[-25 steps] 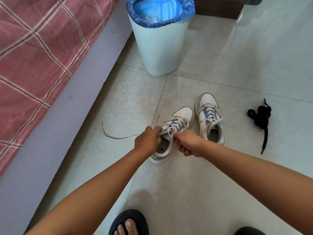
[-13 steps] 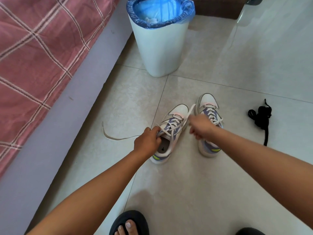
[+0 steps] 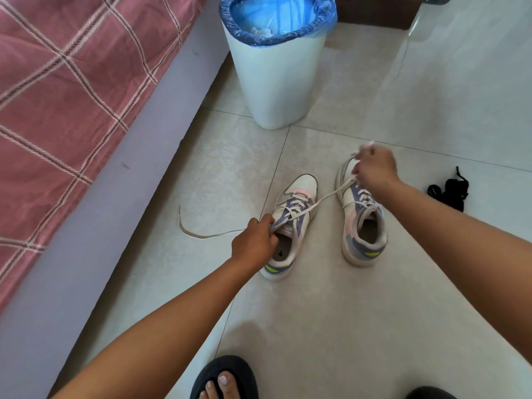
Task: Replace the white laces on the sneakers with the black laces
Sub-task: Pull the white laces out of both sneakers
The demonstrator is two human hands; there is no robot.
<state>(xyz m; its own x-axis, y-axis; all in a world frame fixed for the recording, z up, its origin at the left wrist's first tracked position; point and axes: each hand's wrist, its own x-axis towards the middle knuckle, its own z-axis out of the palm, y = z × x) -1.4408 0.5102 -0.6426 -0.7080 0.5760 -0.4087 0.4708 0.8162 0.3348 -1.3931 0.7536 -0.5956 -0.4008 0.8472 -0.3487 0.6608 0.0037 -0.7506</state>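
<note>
Change: white lace (image 3: 322,200) is drawn farther out of left sneaker (image 3: 290,223) than a second ago.
Fingers: right hand (image 3: 374,168) is clenched on it; left hand (image 3: 254,240) grips the collar.
Meaning: unlacing is underway.
Black laces (image 3: 450,191): untouched, right of the right hand.

bin (image 3: 276,82): white, tall, upright on the tiles ahead of me, near the bed's edge
bin liner (image 3: 277,17): blue plastic bag, folded over the rim; something pale inside, can't make it out
bed cover (image 3: 69,90): pink-red with pale check lines, fills my upper left
bed side (image 3: 95,226): plain grey-lilac panel running diagonally down to the floor
floor (image 3: 345,312): pale glossy tiles, thin grout lines
sandal (image 3: 224,375): black, on my foot at the bottom edge, toes showing
dark wood piece (image 3: 374,10): behind the bin at the top, only partly visible
</note>
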